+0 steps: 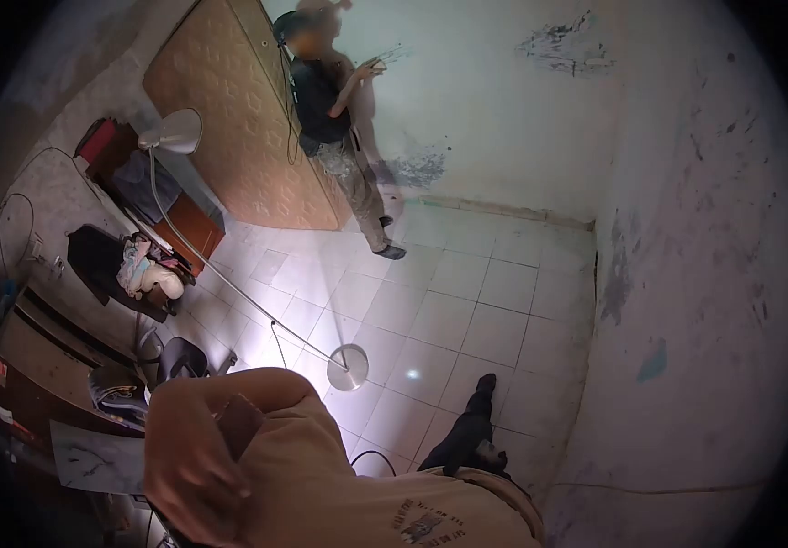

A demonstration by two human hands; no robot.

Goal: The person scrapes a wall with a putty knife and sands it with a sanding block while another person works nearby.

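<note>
My left arm is bent in front of my beige shirt [366, 484] at the bottom left. My left hand [197, 489] is close to the camera, near the shirt's side. Its fingers are dim and smeared, so whether they hold anything does not show. Between the forearm and the shirt shows a dark brownish patch [240, 425], whose kind I cannot make out. My right hand is out of the picture. Past the shirt, a dark-clothed leg [462, 434] reaches onto the tiles.
A floor lamp with a round base [348, 367] stands ahead, its shade [174, 132] leaning left. Another person [325, 110] stands by a leaning mattress [243, 119], one hand raised. Clothes [147, 269] are piled on the left near a dark chair [179, 359]. Stained walls bound the tiled floor [467, 283].
</note>
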